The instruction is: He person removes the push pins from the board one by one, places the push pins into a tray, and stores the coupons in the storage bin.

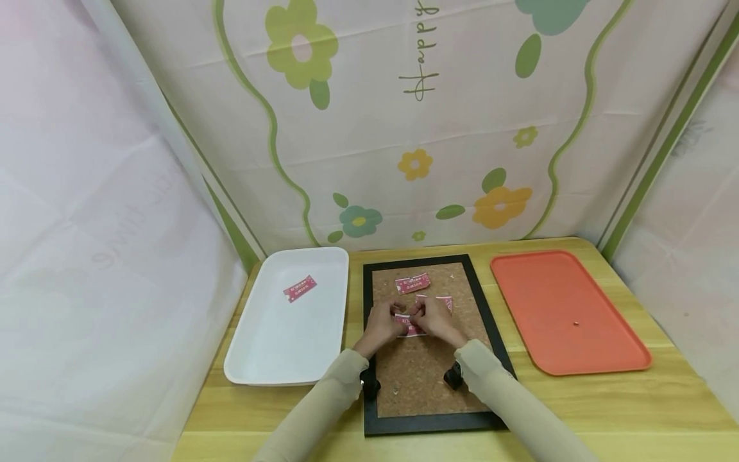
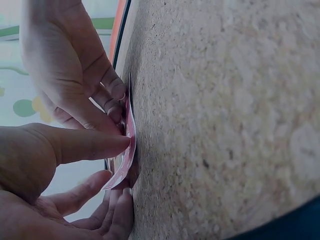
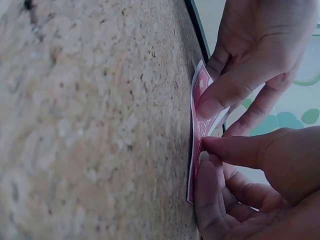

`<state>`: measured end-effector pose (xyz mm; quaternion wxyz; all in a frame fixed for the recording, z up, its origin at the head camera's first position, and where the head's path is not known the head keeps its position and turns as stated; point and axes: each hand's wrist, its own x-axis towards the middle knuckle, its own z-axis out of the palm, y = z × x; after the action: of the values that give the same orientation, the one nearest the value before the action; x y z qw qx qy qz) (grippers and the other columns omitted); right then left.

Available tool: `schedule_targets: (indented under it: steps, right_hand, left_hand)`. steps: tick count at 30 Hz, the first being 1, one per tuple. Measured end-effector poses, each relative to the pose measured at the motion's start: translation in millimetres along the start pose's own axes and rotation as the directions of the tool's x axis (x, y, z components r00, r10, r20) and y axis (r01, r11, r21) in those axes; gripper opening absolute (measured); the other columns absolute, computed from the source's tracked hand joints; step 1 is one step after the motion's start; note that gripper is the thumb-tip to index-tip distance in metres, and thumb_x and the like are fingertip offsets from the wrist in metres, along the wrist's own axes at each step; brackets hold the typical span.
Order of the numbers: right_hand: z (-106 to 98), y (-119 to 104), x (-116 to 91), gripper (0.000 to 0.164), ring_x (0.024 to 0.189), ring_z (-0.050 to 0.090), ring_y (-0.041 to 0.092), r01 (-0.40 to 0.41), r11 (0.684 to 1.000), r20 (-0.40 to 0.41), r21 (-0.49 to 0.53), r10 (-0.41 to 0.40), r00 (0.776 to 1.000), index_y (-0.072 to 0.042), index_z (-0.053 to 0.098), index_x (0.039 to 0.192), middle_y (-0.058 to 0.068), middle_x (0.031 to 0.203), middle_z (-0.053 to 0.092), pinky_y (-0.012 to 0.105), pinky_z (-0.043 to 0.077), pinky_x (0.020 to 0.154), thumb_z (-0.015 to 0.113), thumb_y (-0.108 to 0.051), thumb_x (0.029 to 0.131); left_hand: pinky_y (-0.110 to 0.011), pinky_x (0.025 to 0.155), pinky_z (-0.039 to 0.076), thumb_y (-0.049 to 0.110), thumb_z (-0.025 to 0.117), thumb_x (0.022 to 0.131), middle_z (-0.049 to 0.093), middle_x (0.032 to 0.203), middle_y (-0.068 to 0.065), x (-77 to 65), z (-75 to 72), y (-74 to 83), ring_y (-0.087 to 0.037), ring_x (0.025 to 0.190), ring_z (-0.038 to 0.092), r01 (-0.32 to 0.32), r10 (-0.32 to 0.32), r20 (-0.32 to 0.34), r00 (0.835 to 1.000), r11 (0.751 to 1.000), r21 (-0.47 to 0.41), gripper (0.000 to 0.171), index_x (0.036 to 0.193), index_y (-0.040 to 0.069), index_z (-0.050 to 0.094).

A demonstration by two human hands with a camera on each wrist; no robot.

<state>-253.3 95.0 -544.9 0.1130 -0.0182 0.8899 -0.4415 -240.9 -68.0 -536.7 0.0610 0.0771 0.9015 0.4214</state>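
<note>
A pink paper ticket (image 1: 411,327) with white print lies on the cork board (image 1: 427,378), its one end curling up off the cork. My left hand (image 1: 382,325) pinches that raised end, the thumb (image 2: 112,144) on the printed face and fingers behind. From the other side my right hand (image 1: 434,317) bends over the same ticket. Its thumb (image 3: 235,149) and forefinger meet at the printed face; whatever they pinch is too small to make out. Beyond the hands a second pink ticket (image 1: 443,300) is partly covered, and a third ticket (image 1: 412,283) lies higher up.
To the left stands a white tray (image 1: 277,359) holding one pink ticket (image 1: 300,289). On the right lies an orange-red tray (image 1: 554,289) with a tiny brass-coloured piece (image 1: 575,323) on it. A black frame (image 1: 439,422) edges the board on the wooden table (image 1: 652,417).
</note>
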Motion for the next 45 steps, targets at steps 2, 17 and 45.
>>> schedule_targets:
  steps: [2,17,45]
  right_hand:
    - [0.0,0.0,-0.5,0.004,0.070,0.059,0.014,-0.003,1.000,0.002,0.002,0.003,1.000,-0.002,0.071,0.098,0.010,0.086,0.070,0.022,0.045,0.057,0.071,-0.002,0.094]
    - [-0.9,0.2,-2.2,0.005,0.068,0.057,0.015,0.031,1.000,0.006,-0.003,-0.031,0.999,-0.001,0.070,0.097,0.009,0.083,0.068,0.023,0.043,0.055,0.071,-0.001,0.092]
    - [0.8,-1.3,-7.3,0.008,0.075,0.061,0.017,0.070,0.997,0.024,-0.012,-0.070,0.997,-0.004,0.071,0.100,0.009,0.088,0.070,0.026,0.049,0.063,0.068,0.001,0.095]
  left_hand:
    - [-0.027,0.066,0.050,-0.001,0.081,0.075,0.074,0.112,-0.017,-1.0,0.2,-0.8,-0.016,0.080,0.063,-0.007,0.007,0.006,1.000,1.000,-0.010,0.044,0.118,0.002,0.072]
    - [-0.025,0.067,0.048,-0.004,0.072,0.085,0.076,0.110,-0.018,-0.1,3.1,-5.1,-0.018,0.083,0.061,-0.056,0.057,-0.020,0.998,0.998,0.010,0.029,0.114,-0.002,0.075]
    - [-0.022,0.064,0.049,-0.005,0.068,0.088,0.075,0.100,-0.014,0.1,1.8,-8.2,-0.014,0.081,0.062,-0.060,0.060,0.012,0.998,0.998,-0.015,0.023,0.109,0.002,0.076]
